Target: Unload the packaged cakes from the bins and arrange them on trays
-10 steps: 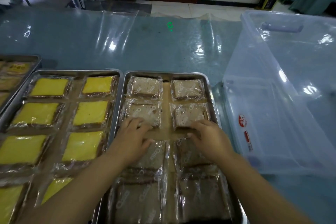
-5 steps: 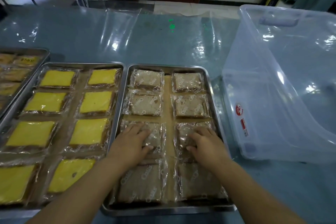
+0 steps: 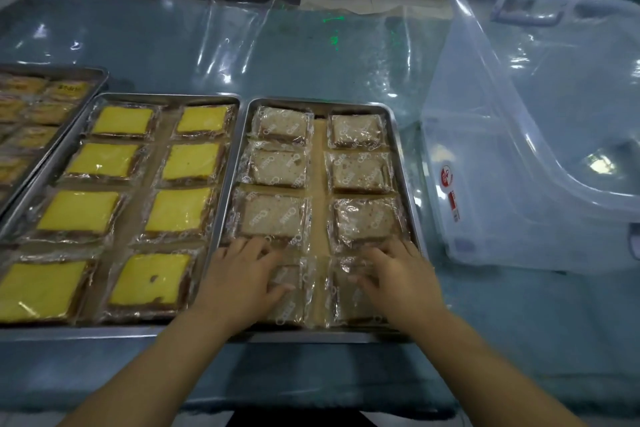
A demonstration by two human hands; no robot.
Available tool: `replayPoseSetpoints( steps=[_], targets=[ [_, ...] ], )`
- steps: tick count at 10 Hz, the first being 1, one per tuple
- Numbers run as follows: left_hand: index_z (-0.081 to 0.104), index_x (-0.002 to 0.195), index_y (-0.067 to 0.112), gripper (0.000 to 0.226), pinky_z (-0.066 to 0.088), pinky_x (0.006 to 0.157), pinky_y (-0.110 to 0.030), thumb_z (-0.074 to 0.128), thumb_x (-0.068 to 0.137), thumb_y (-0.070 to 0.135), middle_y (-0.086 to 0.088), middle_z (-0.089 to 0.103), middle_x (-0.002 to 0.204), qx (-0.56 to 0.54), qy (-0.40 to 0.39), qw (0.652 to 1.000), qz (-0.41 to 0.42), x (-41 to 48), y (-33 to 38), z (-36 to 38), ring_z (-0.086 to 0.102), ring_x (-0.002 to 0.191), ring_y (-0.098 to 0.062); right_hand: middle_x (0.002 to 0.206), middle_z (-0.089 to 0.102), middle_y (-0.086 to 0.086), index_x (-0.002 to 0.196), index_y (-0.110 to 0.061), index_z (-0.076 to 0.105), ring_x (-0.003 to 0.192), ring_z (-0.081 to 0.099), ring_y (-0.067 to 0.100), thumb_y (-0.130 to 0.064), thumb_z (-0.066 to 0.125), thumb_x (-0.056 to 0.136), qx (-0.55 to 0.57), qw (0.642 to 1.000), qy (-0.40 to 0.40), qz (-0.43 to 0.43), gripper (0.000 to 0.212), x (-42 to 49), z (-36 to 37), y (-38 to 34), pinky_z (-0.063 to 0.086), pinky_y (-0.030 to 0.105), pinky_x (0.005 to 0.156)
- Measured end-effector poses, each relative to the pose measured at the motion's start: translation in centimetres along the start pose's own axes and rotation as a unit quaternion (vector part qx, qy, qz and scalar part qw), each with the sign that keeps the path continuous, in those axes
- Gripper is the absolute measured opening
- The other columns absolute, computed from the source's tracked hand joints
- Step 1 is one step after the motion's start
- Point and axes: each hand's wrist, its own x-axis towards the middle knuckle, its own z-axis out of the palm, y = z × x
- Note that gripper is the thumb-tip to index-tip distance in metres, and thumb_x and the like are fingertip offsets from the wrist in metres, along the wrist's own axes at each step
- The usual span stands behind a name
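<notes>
A steel tray in front of me holds two columns of brown packaged cakes. My left hand lies flat, fingers spread, on the nearest cake of the left column. My right hand lies flat on the nearest cake of the right column. Neither hand grips a packet. A clear plastic bin stands to the right of the tray, tilted, and I see no cakes in it.
Left of the brown tray sits a second steel tray with yellow packaged cakes. A third tray with more packets pokes in at the far left. Clear plastic sheeting covers the table. A doorway and tiled floor lie beyond.
Both hands have slid toward me along the brown tray, from the middle rows down to the nearest row. The view has pulled back, so the tray's front edge and table edge show.
</notes>
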Motion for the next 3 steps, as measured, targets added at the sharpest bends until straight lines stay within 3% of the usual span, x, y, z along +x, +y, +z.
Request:
replayPoseSetpoints(
  steps=[1,3],
  targets=[
    [0.051,0.126,0.035,0.055,0.035,0.093,-0.037,0.050,0.080,0.065,0.008,0.047,0.127,0.012,-0.047,0.999,-0.015,-1.46,0.23,1.26,0.039,0.121,-0.017,0.126,0.047,0.001,0.125,-0.033,0.051,0.121,0.038,0.024,-0.058,0.054,0.082,-0.030,0.997,-0.066,0.013,0.049,-1.34,0.86,-0.27,0.040,0.043,0.096],
    [0.048,0.131,0.028,0.051,0.031,0.097,-0.035,0.053,0.085,0.047,0.003,0.043,0.134,-0.001,-0.046,0.999,-0.013,-2.36,0.81,2.06,0.033,0.125,-0.021,0.134,0.039,0.003,0.132,-0.032,0.047,0.129,0.029,0.026,-0.046,0.059,0.084,-0.031,0.996,-0.084,0.019,0.051,-2.08,0.89,-0.41,0.036,0.042,0.103]
  ],
)
